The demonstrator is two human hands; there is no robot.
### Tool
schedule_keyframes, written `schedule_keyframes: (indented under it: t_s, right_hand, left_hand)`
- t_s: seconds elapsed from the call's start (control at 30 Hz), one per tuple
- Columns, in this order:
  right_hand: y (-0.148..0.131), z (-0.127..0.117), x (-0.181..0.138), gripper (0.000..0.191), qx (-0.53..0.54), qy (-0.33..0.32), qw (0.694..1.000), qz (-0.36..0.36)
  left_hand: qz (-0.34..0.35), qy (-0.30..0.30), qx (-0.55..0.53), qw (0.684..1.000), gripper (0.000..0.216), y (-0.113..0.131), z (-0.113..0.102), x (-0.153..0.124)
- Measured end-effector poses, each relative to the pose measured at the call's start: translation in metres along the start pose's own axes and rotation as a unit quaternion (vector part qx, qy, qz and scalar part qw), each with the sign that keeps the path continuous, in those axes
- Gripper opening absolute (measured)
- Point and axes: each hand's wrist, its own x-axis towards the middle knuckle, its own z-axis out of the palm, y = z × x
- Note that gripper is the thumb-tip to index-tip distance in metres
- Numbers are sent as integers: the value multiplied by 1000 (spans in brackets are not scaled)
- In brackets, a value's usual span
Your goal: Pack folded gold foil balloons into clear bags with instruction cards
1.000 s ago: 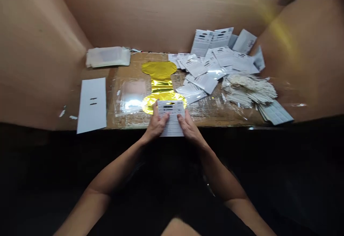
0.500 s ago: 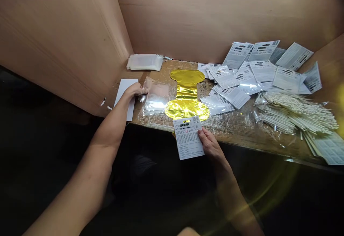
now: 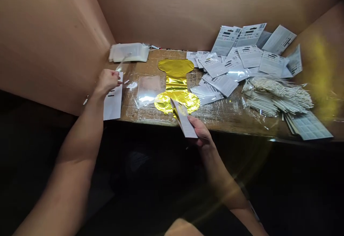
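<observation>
My right hand [image 3: 199, 132] grips a white printed card [image 3: 185, 118] at the table's front edge, tilted on edge, with a bit of gold foil folded against it. Behind it lies a flat gold foil balloon [image 3: 175, 85]. My left hand [image 3: 107, 81] is raised at the left over a white strip of paper [image 3: 113, 101] and pinches the corner of a thin clear plastic bag [image 3: 126, 71], which is lifted off the table. More clear bags [image 3: 148, 89] lie flat between the strip and the balloon.
A stack of clear bags [image 3: 129, 52] sits at the back left corner. Many packed white cards [image 3: 242, 62] are heaped at the back right. A bundle of white sticks [image 3: 276, 96] and grey sheets [image 3: 309, 126] lie at the right. Cardboard walls [image 3: 53, 42] enclose the table.
My left hand left the card, reached to the clear bags and has lifted one. My right hand has turned the card on edge. The view swung left.
</observation>
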Motion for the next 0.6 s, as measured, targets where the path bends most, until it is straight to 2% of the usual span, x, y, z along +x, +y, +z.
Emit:
schedule_keyframes:
  t_s: [0.07,0.13,0.23,0.37,0.43,0.5,0.6]
  right_hand:
    - [-2,2,-1,50,-7,-16,1000,-16]
    - [-4,4,-4,50,-18,-34,999,-37]
    - [-8,14,-7,48,-16,-94,994,-47]
    - [-17,33,-7,49,-40,-224,974,-25]
    - [-23,36,-4,50,-60,-257,964,-12]
    - [-27,33,-1,50,-79,-256,963,-8]
    - [-33,23,-1,49,-100,-213,972,-25]
  left_hand:
    - [13,38,-34,999,35,10,-5,-3]
    - [24,65,-124,990,38,22,-1,-18]
    - [17,49,-240,969,34,35,26,-55]
    - [-2,-55,-287,956,40,43,74,-111]
    - [-18,-122,-307,944,44,46,88,-136]
    - [-44,-180,-311,932,44,50,93,-155]
    - [-91,-241,-316,913,41,52,88,-166]
